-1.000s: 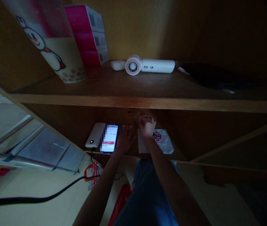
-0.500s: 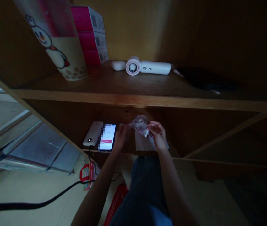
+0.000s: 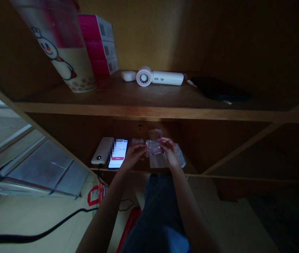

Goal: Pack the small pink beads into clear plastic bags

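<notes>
Clear bag (image 3: pixel 154 147) is btwn L hand (image 3: pixel 133 155) and R hand (image 3: pixel 171 151), each pinching one side; long axis appears approx L–R; neither hand nearer; posn at far edge of pale sheet (image 3: pixel 158 162), lower shelf (image 3: pixel 144 166)

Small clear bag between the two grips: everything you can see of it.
The clear bag is thin and glossy, apparently plastic, with whitish glints and pinkish tints. It looks creased, spread between the left grip at its left edge and the right grip at its upper right. In view it overlaps the top of the white sheet on the lower shelf. Clear film shows just behind; whether it's part of the bag is unclear. So are any seal and contents.
</notes>
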`<state>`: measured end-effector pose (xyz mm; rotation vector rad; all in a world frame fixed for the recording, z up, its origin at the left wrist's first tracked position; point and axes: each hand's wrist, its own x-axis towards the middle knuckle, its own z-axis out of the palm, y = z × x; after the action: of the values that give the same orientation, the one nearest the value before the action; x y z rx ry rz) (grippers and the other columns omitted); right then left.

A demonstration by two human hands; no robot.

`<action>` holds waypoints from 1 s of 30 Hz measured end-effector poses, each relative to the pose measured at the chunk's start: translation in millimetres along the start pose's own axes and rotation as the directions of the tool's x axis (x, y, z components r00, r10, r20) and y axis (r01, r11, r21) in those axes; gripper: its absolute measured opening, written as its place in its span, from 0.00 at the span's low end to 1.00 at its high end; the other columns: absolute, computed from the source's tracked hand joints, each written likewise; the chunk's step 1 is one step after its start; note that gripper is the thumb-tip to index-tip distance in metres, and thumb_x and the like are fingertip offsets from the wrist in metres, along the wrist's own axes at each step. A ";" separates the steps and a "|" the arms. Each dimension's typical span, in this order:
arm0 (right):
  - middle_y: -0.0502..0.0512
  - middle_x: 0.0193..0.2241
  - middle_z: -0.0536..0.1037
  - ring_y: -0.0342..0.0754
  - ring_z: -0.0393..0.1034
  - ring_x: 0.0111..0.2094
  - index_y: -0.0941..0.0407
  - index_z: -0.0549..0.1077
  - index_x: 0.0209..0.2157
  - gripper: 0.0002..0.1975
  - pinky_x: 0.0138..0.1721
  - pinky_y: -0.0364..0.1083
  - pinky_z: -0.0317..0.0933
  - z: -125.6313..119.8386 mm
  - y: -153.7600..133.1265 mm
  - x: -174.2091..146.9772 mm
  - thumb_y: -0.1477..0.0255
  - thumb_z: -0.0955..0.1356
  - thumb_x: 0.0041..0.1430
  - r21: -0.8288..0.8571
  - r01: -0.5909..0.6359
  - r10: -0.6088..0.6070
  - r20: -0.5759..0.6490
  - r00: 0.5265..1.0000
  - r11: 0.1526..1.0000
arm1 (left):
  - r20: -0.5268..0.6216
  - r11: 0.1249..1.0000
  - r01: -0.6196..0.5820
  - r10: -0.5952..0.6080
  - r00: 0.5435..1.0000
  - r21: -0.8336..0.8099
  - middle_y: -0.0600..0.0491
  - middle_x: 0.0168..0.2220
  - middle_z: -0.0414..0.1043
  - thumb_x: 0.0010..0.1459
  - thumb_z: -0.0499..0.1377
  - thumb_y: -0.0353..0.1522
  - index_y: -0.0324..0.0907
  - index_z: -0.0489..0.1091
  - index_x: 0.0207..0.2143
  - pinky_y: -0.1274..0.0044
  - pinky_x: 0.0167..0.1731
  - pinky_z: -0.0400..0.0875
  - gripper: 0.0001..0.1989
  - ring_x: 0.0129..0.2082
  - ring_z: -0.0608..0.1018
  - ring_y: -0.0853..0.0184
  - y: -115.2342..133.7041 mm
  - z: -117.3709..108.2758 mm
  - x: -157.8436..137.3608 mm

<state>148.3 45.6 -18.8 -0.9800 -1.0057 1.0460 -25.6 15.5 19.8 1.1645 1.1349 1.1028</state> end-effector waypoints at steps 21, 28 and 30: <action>0.51 0.27 0.78 0.45 0.68 0.26 0.55 0.75 0.30 0.10 0.29 0.43 0.60 7.9 1.6 -11.5 0.65 0.64 0.55 -0.442 0.221 -0.121 0.243 0.962 0.869 | -0.058 0.927 -0.229 0.257 0.965 0.298 0.52 0.26 0.74 0.51 0.58 0.37 0.41 0.75 0.29 0.77 0.29 0.67 0.10 0.27 0.74 0.67 -25.6 18.8 22.5; 0.51 0.27 0.77 0.46 0.70 0.27 0.54 0.73 0.33 0.10 0.30 0.42 0.58 17.0 -5.2 -18.2 0.67 0.62 0.57 -0.701 0.253 -0.163 0.194 0.967 0.666 | -0.160 0.659 -0.122 0.350 0.923 0.742 0.49 0.33 0.75 0.58 0.50 0.33 0.43 0.70 0.36 0.77 0.30 0.64 0.09 0.30 0.76 0.65 -20.7 38.3 10.6; 0.52 0.27 0.77 0.46 0.70 0.28 0.54 0.73 0.33 0.10 0.30 0.42 0.57 19.9 -6.7 -20.4 0.67 0.62 0.57 -0.750 0.252 -0.180 0.178 0.967 0.611 | -0.195 0.565 -0.057 0.375 0.907 0.823 0.49 0.33 0.74 0.59 0.50 0.33 0.43 0.69 0.37 0.78 0.29 0.62 0.09 0.29 0.76 0.65 -20.4 45.0 6.6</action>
<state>126.8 27.4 -11.1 -1.4593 -1.6696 0.4118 20.8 16.0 1.4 1.9150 1.9413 1.0101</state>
